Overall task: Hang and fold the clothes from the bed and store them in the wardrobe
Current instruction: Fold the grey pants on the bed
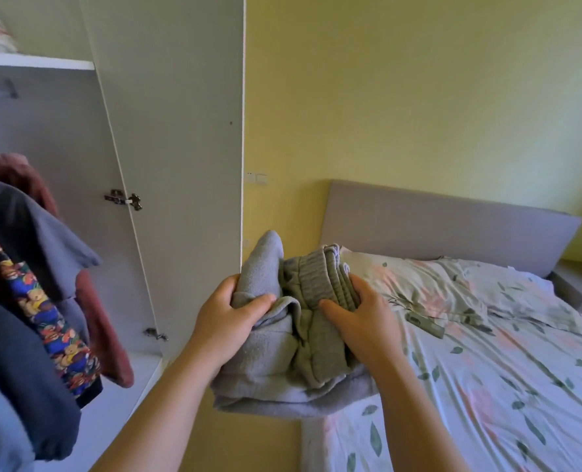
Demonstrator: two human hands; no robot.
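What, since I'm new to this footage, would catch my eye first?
The left hand and right hand grip a folded grey bundle at centre. Clothes hang in the open wardrobe at left. The floral-sheeted bed lies at right.

L hand (226, 316) & R hand (361, 315) curled, gripping; arms fwd.

The wardrobe (61, 137) stands at the left, its door (180, 131) swung open toward the middle. Hanging clothes (27, 284) sit inside it at the near left, below a shelf (34, 61). The bed (487, 352) lies at the right, its headboard (436, 223) at the far end against the wall, with a pillow (419, 281) just before it. Between door and bed, the pile of folded clothes (293, 352) is held with the left hand (228, 321) on its left and the right hand (364, 318) on its right
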